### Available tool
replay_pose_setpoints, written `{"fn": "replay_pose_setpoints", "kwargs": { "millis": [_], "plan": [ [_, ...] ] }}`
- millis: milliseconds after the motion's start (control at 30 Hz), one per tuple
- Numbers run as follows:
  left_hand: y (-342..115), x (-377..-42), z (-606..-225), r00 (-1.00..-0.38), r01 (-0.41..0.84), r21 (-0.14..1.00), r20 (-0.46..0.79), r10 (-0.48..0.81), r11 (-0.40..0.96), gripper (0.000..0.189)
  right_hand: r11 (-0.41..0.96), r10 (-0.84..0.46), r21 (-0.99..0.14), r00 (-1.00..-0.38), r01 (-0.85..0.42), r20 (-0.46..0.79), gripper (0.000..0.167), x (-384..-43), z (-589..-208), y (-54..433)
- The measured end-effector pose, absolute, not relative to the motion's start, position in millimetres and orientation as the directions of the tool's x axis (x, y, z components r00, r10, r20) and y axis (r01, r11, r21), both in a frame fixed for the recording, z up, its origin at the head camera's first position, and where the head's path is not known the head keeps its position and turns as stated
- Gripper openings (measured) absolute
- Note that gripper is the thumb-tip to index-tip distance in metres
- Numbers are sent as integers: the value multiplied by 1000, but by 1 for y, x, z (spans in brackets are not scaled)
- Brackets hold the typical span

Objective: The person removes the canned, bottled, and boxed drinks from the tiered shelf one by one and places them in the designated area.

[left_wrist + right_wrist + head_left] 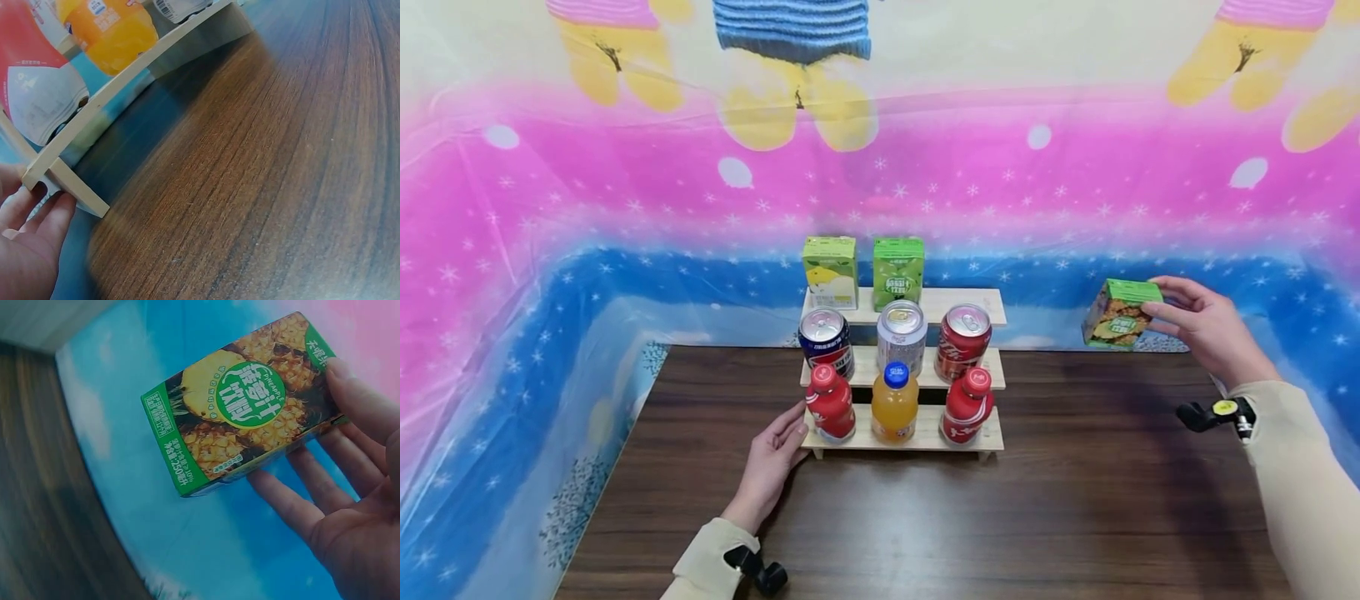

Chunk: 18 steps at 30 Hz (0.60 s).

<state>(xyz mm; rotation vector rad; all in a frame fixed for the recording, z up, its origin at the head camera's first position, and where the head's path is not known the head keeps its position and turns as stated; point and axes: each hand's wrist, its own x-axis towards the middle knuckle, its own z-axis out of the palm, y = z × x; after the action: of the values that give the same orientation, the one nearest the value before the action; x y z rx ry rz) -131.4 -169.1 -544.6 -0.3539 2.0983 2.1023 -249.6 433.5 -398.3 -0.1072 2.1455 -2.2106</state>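
Observation:
My right hand (1206,321) holds a pineapple juice carton (1122,314) by one end, raised at the right over the back of the table. In the right wrist view the carton (240,403) shows pineapple pictures and green ends, with the thumb on one side and fingers on the other. My left hand (772,462) grips the left end of the lowest step of a three-step wooden shelf (868,421). In the left wrist view its fingers (53,219) curl under the board, beside a leg. A red-capped bottle (830,404) stands just above that hand.
Two juice cartons (898,275) stand on the top step, at left and middle. The middle step bears a dark blue can (826,342), a silver can (901,337) and a red can (964,342). An orange drink bottle (895,408) and another red-capped bottle (967,408) share the lowest step.

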Motion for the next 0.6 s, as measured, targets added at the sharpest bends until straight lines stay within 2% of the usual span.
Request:
{"fn": "replay_pose_setpoints", "kwargs": {
  "millis": [200, 333, 500, 600],
  "plan": [
    [-170, -131, -544, -959, -275, 961, -275, -64, -11, 48, -22, -85, -1000, -996, -2, 4, 41, -249, -424, 464],
    [-169, -132, -544, -958, -278, 960, -278, -71, -4, 48, -110, -74, -994, -997, 10, -2, 47, -248, -442, 482],
    [-167, -132, -543, -959, -276, 961, -276, -67, -10, 47, -277, -54, -961, -999, 24, -9, 43, -244, -464, 503],
    [-167, -133, -542, -960, -274, 962, -274, -64, -15, 47, -302, -35, -953, -999, 21, -11, 42, -242, -478, 514]
  ]
}}
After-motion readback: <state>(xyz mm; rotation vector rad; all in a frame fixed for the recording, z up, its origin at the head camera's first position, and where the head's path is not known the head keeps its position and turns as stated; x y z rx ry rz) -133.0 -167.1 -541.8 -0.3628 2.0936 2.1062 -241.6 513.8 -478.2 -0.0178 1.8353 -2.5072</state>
